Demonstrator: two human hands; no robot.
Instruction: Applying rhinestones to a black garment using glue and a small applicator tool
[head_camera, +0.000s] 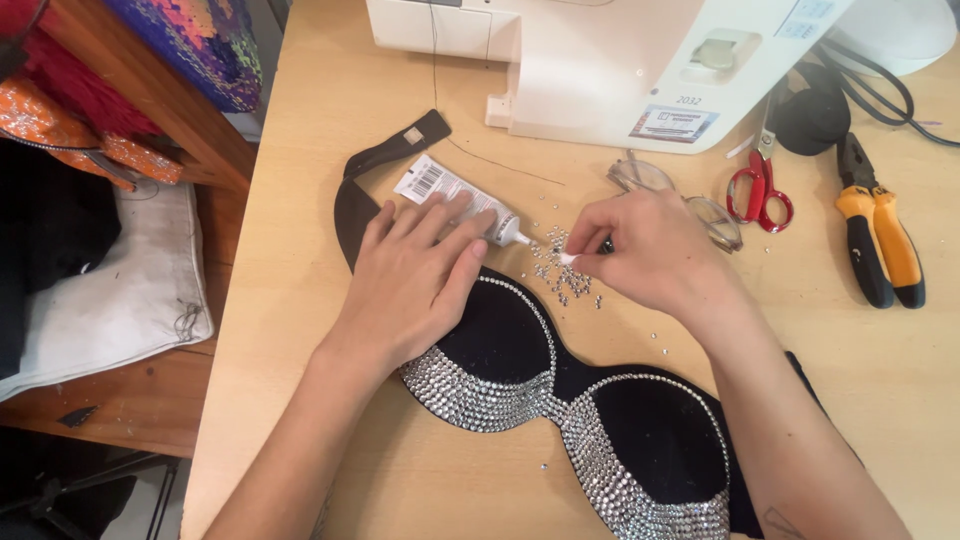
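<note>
Head view: left hand flat on garment, fingers together beside glue tube; right hand fingers clamped on picker over rhinestones at 12 o'clock of cup. Step: gem pickup; next calls for precise placement.

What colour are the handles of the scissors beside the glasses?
Red. The scissors lie right of the glasses, clearest in the head view.

A white sewing machine stands at twelve o'clock on the bench. Red scissors lie at two o'clock, yellow-and-black pliers just beside them toward three. Clear glasses sit below the machine. A white cushion is at nine o'clock.
</note>
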